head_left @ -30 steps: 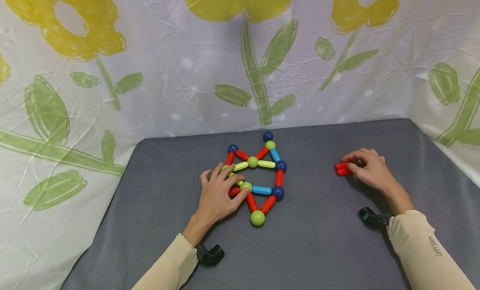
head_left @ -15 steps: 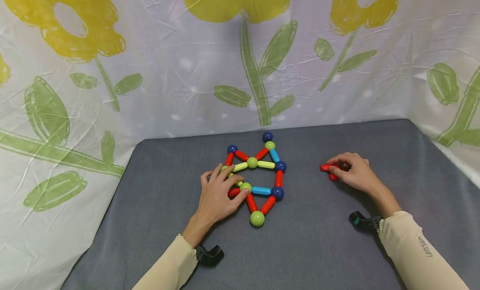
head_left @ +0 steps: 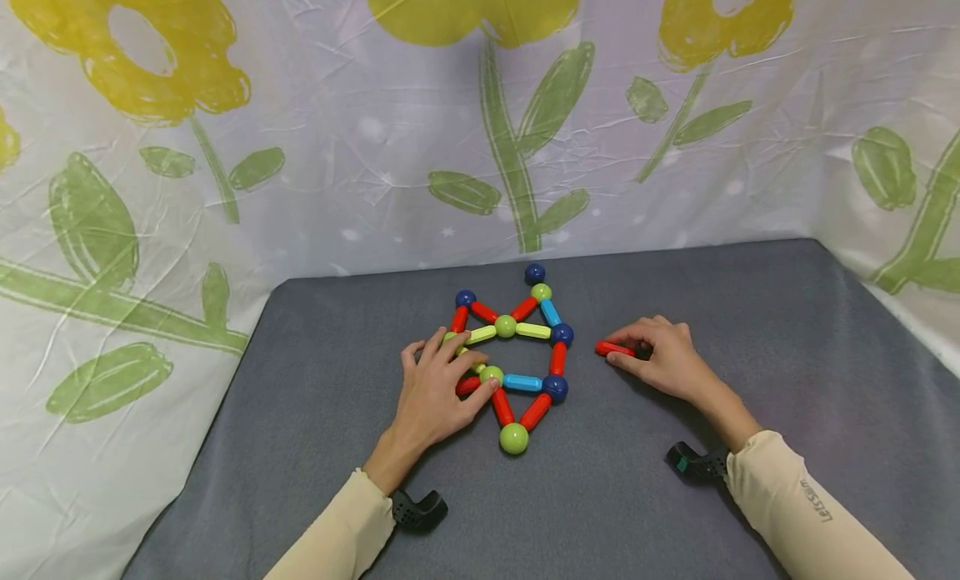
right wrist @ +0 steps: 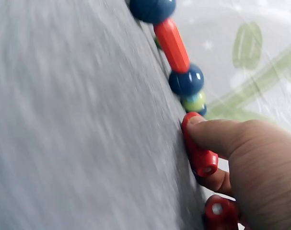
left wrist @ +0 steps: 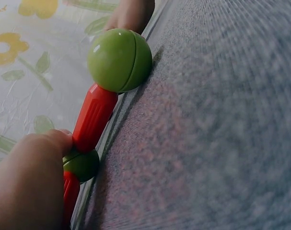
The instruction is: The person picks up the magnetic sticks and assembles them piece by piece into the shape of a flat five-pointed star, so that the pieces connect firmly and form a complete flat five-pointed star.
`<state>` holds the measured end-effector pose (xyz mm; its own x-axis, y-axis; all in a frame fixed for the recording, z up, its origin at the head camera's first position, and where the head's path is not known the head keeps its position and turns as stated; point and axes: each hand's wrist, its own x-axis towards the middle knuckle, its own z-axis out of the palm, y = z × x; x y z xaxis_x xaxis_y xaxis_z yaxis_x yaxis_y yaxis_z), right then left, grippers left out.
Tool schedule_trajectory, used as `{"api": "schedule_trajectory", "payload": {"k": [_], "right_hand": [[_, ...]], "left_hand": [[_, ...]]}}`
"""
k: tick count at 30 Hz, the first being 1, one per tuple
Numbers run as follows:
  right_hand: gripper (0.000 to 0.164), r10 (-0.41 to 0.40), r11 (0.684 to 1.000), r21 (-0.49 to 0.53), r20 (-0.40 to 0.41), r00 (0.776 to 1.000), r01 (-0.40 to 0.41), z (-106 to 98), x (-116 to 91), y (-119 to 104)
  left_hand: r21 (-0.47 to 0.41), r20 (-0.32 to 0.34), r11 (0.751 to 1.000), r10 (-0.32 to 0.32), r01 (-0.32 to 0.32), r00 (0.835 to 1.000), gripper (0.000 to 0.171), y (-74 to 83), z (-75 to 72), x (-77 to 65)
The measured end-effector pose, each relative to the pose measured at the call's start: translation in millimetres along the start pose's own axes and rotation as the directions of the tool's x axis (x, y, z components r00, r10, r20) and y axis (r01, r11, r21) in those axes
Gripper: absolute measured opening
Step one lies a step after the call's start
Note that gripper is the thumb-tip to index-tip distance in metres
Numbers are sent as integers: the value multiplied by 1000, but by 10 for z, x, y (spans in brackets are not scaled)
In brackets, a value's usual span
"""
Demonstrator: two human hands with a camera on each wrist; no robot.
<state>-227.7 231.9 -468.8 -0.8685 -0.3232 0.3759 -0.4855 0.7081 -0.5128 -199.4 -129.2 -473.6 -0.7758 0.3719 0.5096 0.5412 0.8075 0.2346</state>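
Note:
A flat figure of magnetic balls and rods lies on the grey cloth in the head view, with green balls [head_left: 514,438], dark blue balls [head_left: 555,387], red rods [head_left: 536,412], light blue rods [head_left: 522,382] and pale yellow rods [head_left: 533,330]. My left hand [head_left: 435,388] rests on its left side, fingers spread and thumb touching a green ball [left wrist: 82,166], partly covering the pieces there. To the right of the figure, apart from it, my right hand [head_left: 663,359] pinches a red rod [right wrist: 200,146] between thumb and fingers. A second red rod [right wrist: 221,213] shows by its lower fingers.
Grey cloth [head_left: 300,430] covers the table. Behind it hangs a pale sheet [head_left: 337,147] printed with yellow flowers and green leaves. Black straps with devices [head_left: 420,511] sit at both wrists.
My right hand has slid left across the cloth with the red rods, closer to the figure. The rods have turned and separated under its fingers. My left hand stays in place.

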Motion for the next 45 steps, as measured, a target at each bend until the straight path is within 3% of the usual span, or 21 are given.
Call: {"api": "schedule_trajectory", "payload": {"k": [11,17,25,32,39,45], "right_hand": [[22,-58,998,11,-105,993,60,179,3,-194],[23,-77,996,32,-122,989,82,207,6,-200],[20,-32,988,151,-78,996,43,-65,-10,29],[33,72,994,80,2,997,-72,-344,-105,312],[41,65,987,134,163,985,-87,-450,-128,395],[25,32,991,122,215,976,-60,-409,-98,340]], "left_hand": [[-7,10,999,40,-40,999,31,8,1,6],[-3,6,999,34,-34,999,31,11,1,0],[0,0,1000,-2,2,1000,32,13,10,-1],[-2,5,1000,-13,13,1000,32,16,8,-3],[-5,1,1000,-24,24,1000,32,13,0,-6],[-5,-2,1000,-23,23,1000,33,7,0,-5]]}}
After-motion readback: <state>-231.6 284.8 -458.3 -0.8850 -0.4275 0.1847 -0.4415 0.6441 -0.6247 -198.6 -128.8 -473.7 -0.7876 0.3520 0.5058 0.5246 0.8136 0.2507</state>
